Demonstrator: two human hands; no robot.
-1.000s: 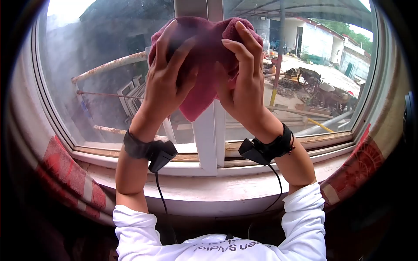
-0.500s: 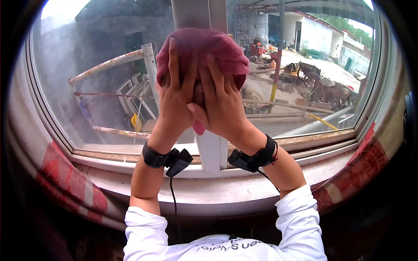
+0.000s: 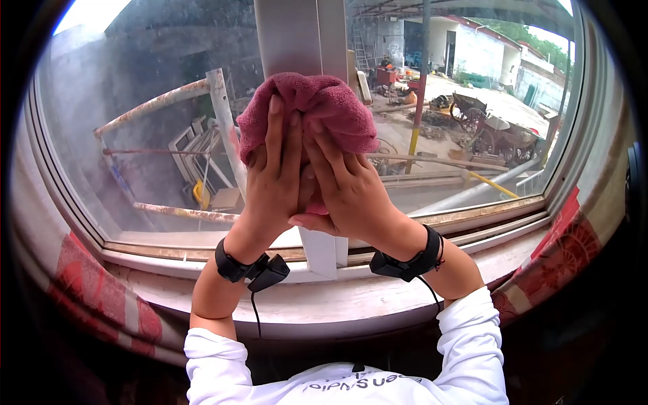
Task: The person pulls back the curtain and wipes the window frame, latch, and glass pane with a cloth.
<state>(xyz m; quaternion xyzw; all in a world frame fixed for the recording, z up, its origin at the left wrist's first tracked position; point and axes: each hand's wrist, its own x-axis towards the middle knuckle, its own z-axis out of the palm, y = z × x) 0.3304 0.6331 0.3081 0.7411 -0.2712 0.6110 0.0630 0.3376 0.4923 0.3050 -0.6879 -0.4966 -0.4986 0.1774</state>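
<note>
Cloth [image 3: 327, 91]: bunched, at the upright window post [image 3: 289, 40], under both hands. Grip: left hand [image 3: 273, 196] and right hand [image 3: 358, 196] open, fingers nearly straight, pressing on the cloth rather than closed round it. Risk: uneven pressure could let the loose folds slide out or drop. Secondary risk: the wrist cords [image 3: 256, 314] hang near the sill [image 3: 351, 300] and could snag on its edge.

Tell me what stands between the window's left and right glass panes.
The upright frame post, partly hidden by the pink cloth; the head view shows this.
</note>
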